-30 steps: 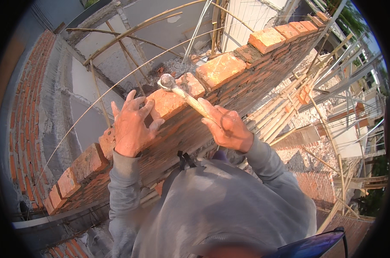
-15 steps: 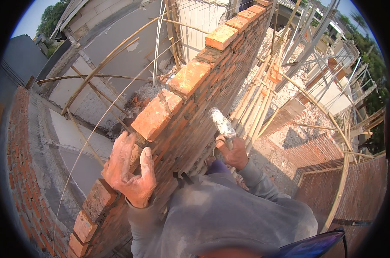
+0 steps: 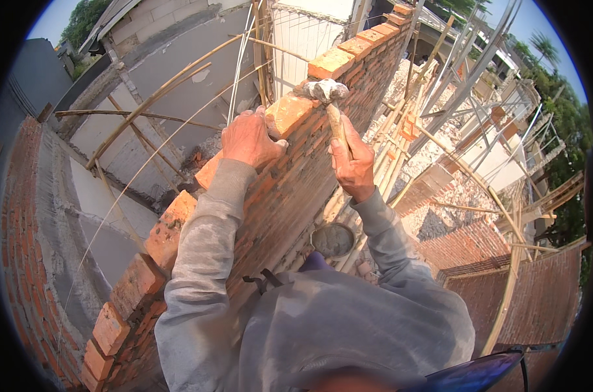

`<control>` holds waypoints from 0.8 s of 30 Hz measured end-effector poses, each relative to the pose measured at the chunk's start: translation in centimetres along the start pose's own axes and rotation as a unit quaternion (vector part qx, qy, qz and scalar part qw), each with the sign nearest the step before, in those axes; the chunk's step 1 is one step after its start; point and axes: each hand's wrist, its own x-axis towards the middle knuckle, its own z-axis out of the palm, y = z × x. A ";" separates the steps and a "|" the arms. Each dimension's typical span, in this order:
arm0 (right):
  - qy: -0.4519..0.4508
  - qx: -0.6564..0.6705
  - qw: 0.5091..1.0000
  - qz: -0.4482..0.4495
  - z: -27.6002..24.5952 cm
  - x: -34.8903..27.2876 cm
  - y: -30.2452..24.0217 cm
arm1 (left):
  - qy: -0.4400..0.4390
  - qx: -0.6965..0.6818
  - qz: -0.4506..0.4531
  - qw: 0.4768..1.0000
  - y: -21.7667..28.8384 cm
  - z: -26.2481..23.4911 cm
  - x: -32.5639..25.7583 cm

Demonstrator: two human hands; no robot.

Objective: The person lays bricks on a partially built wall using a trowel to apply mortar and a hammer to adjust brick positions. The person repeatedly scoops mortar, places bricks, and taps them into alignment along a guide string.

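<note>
My left hand (image 3: 249, 138) lies flat on an orange brick (image 3: 285, 112) on top of a red brick wall (image 3: 290, 189) that runs from lower left to upper right. My right hand (image 3: 352, 162) grips the wooden handle of a hammer (image 3: 328, 98). Its mortar-crusted metal head rests over the right end of that same brick. Both grey sleeves come up from the lower edge.
Bamboo scaffold poles (image 3: 401, 137) lean along the right side of the wall. A round bucket of mortar (image 3: 333, 240) sits below between my arms. Thin curved bamboo strips (image 3: 154, 104) arch over the left side, above a grey plastered wall (image 3: 179, 72). Tiled roofs (image 3: 505, 287) lie lower right.
My left hand moved up along the wall top onto the orange brick. My right hand raised the hammer from beside the wall so its head now sits on the brick.
</note>
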 end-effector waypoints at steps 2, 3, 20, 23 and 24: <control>-0.011 -0.021 0.999 -0.037 0.8 1.7 1.5 | -0.061 0.006 -0.019 0.998 -0.2 0.9 3.0; -0.008 -0.018 0.998 -0.064 1.1 2.2 2.3 | -0.092 0.008 -0.028 0.995 -0.2 1.4 4.2; -0.135 -0.028 0.989 -0.056 1.8 5.3 8.2 | -0.176 -0.088 -0.061 0.979 -1.2 3.2 7.8; -0.103 -0.010 0.990 -0.091 1.4 5.2 8.2 | -0.176 -0.084 -0.060 0.979 -1.2 3.2 7.7; -0.102 -0.013 0.988 -0.112 1.2 5.3 8.3 | -0.171 -0.093 -0.059 0.979 -1.2 3.4 7.6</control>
